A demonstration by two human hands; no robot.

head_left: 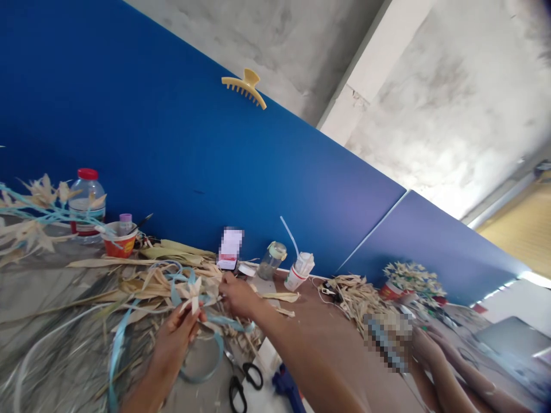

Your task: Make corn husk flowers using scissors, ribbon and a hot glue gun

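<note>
My left hand is closed in a pinch on a small pale straw flower bound with light blue ribbon. My right hand is closed beside it, fingers curled near the flower's right side and the ribbon; what it grips is too small to make out. Both hands hover over a heap of dry husk strips on the grey table.
Black-handled scissors and a blue tool lie near my forearm. A red-capped bottle, orange cup, jar and straw cup stand by the blue partition. Another person's arms rest at the right.
</note>
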